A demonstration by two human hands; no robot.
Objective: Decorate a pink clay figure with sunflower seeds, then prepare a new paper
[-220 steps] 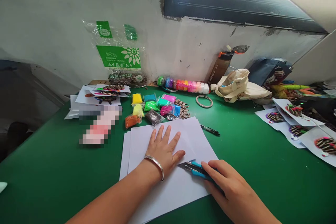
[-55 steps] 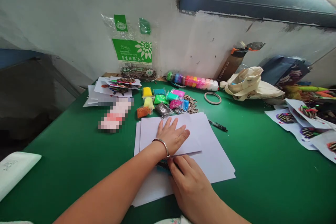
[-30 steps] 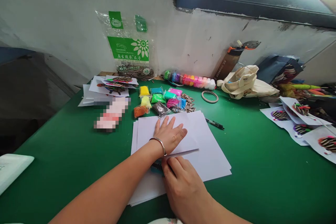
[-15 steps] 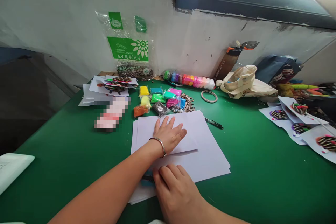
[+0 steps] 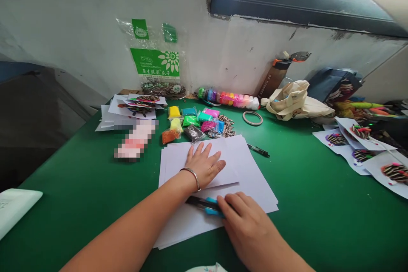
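My left hand (image 5: pixel 205 165) lies flat with its fingers spread, pressing on a smaller white sheet (image 5: pixel 228 174). That sheet rests on a stack of white paper (image 5: pixel 255 193); whether it is folded or cut I cannot tell. Closed around a blue and black utility knife (image 5: pixel 213 207), my right hand (image 5: pixel 248 227) is over the front part of the stack. The knife points left, towards my left wrist, just below the smaller sheet's lower edge. Its tip is hard to make out beside my left forearm.
Behind the paper lie several bagged clay packets (image 5: pixel 190 120), striped sunflower seeds (image 5: pixel 228 126) and a tape roll (image 5: pixel 252 118). A pen (image 5: pixel 259 150) touches the stack's right side. Decorated sheets (image 5: pixel 358 155) lie at right; more papers (image 5: pixel 110 121) are at back left.
My right hand has moved to the right with the utility knife, and more of the knife now shows. My left hand stays flat on the smaller sheet.
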